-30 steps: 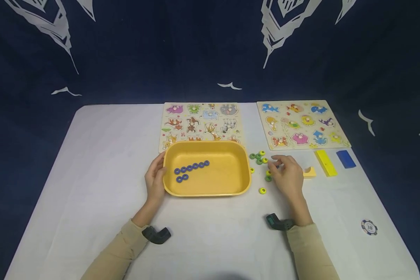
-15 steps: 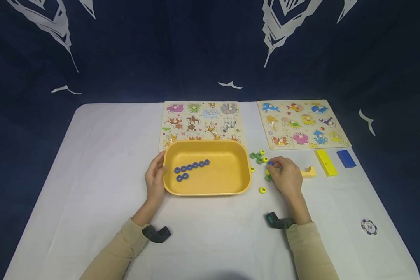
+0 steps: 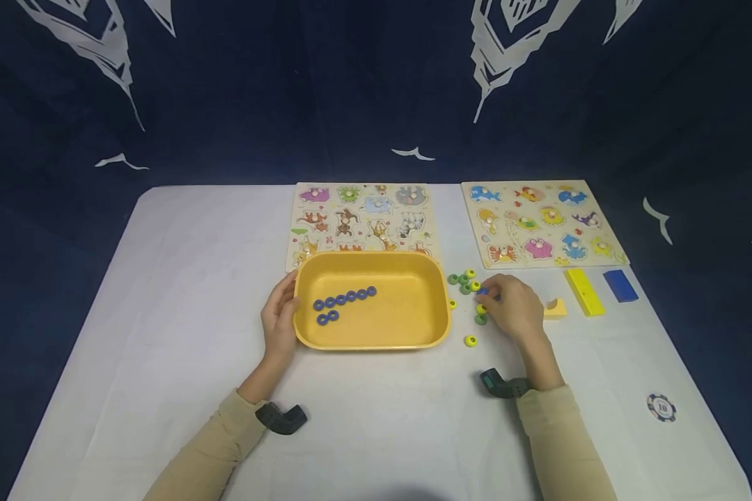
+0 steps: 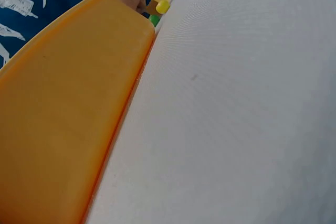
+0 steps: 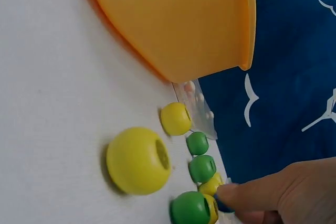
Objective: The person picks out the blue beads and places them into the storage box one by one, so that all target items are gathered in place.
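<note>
A yellow tray (image 3: 407, 306) stands mid-table with several blue beads (image 3: 351, 296) in it, most in a slanted row and two below. My left hand (image 3: 280, 323) grips the tray's left end, thumb at the rim. To the tray's right, my right hand (image 3: 515, 306) pinches a blue bead (image 5: 224, 203) between thumb and finger; the fingers partly cover it. Green beads (image 5: 191, 208) and yellow beads (image 5: 137, 160) lie scattered around those fingertips, one yellow bead (image 3: 471, 341) nearer the front. In the left wrist view only the tray's outer wall (image 4: 73, 108) shows, not the left hand.
Two animal peg puzzles lie at the back, one puzzle (image 3: 360, 219) behind the tray, the other puzzle (image 3: 542, 223) at right. Right of the right hand are a notched block (image 3: 555, 310), a yellow block (image 3: 584, 292) and a blue block (image 3: 620, 286). A poker chip (image 3: 661, 408) lies front right.
My right hand has shifted slightly among the beads, and its fingers have come together on a blue bead. The left hand and the tray stay put.
</note>
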Demonstrator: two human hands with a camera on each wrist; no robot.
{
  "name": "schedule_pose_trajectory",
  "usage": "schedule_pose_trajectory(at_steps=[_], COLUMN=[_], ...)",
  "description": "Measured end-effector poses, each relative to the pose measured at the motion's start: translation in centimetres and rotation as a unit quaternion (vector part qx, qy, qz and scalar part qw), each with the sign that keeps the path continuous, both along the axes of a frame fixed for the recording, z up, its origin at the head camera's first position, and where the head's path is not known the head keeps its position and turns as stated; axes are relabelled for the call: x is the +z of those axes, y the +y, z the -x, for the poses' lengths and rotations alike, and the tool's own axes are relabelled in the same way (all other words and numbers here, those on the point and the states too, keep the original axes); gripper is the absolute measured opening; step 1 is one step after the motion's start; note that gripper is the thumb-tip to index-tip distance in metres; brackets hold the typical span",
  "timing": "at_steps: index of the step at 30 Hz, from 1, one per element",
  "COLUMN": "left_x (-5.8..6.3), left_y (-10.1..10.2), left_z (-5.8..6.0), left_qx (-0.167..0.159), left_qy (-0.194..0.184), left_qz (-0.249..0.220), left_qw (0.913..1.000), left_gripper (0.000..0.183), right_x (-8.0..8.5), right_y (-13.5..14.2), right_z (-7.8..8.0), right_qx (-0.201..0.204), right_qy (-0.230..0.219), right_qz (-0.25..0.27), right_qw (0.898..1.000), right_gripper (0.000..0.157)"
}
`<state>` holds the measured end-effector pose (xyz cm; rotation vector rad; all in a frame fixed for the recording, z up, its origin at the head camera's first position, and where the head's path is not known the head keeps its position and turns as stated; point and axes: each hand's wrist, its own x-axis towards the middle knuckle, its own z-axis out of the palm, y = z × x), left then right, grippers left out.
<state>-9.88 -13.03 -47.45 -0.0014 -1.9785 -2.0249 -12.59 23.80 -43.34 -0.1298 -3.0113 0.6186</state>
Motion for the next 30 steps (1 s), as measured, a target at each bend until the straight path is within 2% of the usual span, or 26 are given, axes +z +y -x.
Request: schedule_pose_trajectory(at_steps=[4, 7, 11, 15, 18, 22, 26, 30], left_x=[-0.1, 0.1, 0.6, 1.6, 2.4, 2.7, 2.6, 2.7], left_y=[0.0, -0.1, -0.1, 0.2, 0.4, 0.4, 0.4, 0.3], left_z=[0.0, 0.0, 0.0, -0.4, -0.6, -0.7, -0.7, -0.7], left_qx=[-0.001, 0.0, -0.002, -0.002, -0.001, 0.0, 0.0, 0.0], left_qy=[0.004, 0.009, 0.013, 0.014, 0.01, 0.003, 0.004, 0.004], left_qz=[-0.002, 0.003, 0.005, 0.007, 0.005, 0.001, 0.006, 0.01], left_qw=[1.0, 1.0, 0.9999, 0.9999, 0.9999, 1.0, 1.0, 0.9999], left_gripper=[0.044, 0.044, 0.045, 0.044, 0.044, 0.044, 0.043, 0.043], right_x=[0.7, 1.8, 3.4, 4.3, 4.4, 3.7, 2.7, 1.7], right_y=[-0.3, -1.1, -3.1, -6.0, -8.7, -12.1, -15.1, -17.2], right_z=[-0.3, -0.4, -0.4, -0.2, 0.1, 0.4, 0.6, 0.8], right_qx=[0.007, 0.029, 0.085, 0.165, 0.222, 0.288, 0.345, 0.382], right_qy=[0.048, 0.096, 0.153, 0.18, 0.169, 0.129, 0.09, 0.058], right_qz=[0.02, 0.044, 0.07, 0.087, 0.092, 0.079, 0.044, -0.002], right_qw=[0.999, 0.994, 0.982, 0.966, 0.956, 0.946, 0.933, 0.922], right_gripper=[0.023, 0.024, 0.024, 0.022, 0.02, 0.017, 0.017, 0.017])
